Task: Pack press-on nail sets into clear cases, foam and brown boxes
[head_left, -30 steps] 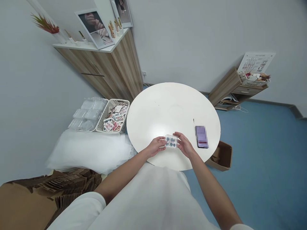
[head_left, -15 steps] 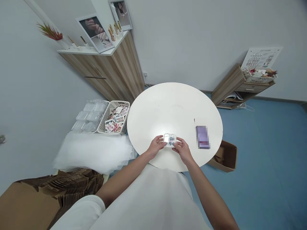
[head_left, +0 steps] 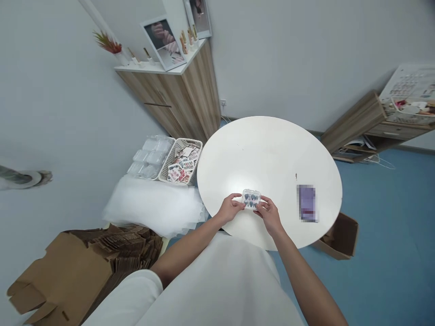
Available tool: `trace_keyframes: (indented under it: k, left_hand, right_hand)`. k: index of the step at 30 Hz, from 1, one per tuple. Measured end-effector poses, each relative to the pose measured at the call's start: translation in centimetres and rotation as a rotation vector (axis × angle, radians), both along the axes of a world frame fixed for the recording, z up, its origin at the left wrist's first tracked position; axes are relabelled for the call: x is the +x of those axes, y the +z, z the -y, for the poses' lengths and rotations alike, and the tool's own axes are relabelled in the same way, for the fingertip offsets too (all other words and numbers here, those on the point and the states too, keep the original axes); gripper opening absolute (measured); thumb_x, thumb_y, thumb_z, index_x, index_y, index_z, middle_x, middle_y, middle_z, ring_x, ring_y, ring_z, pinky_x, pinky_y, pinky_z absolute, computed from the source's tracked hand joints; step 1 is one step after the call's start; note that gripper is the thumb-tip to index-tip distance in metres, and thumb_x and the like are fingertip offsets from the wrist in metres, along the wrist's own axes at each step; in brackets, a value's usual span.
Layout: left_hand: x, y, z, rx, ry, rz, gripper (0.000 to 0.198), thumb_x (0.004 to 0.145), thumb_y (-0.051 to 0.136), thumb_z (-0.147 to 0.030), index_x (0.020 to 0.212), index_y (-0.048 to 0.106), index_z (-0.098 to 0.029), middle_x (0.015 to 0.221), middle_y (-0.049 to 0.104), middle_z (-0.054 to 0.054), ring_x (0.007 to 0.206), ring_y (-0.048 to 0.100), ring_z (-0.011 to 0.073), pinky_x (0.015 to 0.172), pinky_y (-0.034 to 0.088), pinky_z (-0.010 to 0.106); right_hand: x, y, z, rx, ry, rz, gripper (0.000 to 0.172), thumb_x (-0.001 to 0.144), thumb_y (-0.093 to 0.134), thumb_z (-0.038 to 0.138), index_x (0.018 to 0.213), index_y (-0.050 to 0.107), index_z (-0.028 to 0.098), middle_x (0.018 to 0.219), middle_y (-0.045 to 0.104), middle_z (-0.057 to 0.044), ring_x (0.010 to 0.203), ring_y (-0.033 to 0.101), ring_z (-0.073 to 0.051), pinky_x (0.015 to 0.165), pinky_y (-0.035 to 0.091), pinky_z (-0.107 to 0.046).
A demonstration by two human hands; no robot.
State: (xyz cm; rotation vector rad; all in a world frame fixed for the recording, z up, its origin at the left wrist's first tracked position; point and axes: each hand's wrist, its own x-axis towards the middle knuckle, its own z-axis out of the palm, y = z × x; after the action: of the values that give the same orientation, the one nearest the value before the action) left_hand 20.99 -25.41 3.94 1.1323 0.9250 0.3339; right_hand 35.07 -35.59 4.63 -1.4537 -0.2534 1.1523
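A small clear plastic case (head_left: 252,199) with dark patterned nail tips inside is held over the near edge of the round white table (head_left: 265,154). My left hand (head_left: 230,210) pinches its left end, fingers closed on it. My right hand (head_left: 270,214) grips its right end, fingers curled around the edge. Both forearms reach in from below over my white clothing.
A phone (head_left: 307,203) lies on the table's right side. Left of the table a white basket (head_left: 181,162) holds nail sets beside stacked clear cases (head_left: 148,157). Flat cardboard boxes (head_left: 88,267) pile at lower left. A wooden cabinet (head_left: 176,95) stands behind; an open cardboard box (head_left: 340,235) sits on the blue floor.
My head has turned left, so everything has shifted right in view. The hands have closed in on the case and drawn it slightly nearer.
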Motion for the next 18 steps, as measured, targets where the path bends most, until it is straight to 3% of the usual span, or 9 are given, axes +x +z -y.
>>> trace_keyframes:
  k: [6,12,18]
  left_hand:
    - [-2.9,-0.3,-2.7,0.131,0.058,-0.029,0.058,0.072,0.061,-0.034,0.123,0.037,-0.021,0.084,0.064,0.005,0.078,0.059,0.0153,0.079,0.040,0.031]
    - [-5.9,-1.0,-5.8,0.230,0.143,-0.004,0.039,0.076,0.055,-0.032,0.114,0.050,-0.022,0.109,0.052,0.009,0.095,0.051,0.0175,0.078,0.042,0.029]
    - [-8.3,-3.1,-8.7,0.201,0.254,-0.136,0.044,0.074,0.057,-0.027,0.117,0.049,-0.023,0.113,0.043,0.009,0.099,0.045,0.0200,0.075,0.043,0.027]
  right_hand:
    - [-3.4,-0.2,-3.8,-0.004,-0.013,0.043,0.041,0.063,0.066,0.036,0.099,0.049,0.026,0.087,0.061,-0.001,0.081,0.059,-0.017,0.075,0.051,-0.037]
    - [-7.2,-0.6,-8.2,-0.028,-0.029,0.089,0.038,0.064,0.064,0.038,0.096,0.047,0.026,0.090,0.060,-0.002,0.083,0.058,-0.017,0.076,0.050,-0.036]
    - [-10.8,-2.5,-12.6,-0.093,0.048,0.170,0.041,0.065,0.062,0.037,0.100,0.046,0.024,0.101,0.057,-0.005,0.086,0.057,-0.018,0.081,0.045,-0.037]
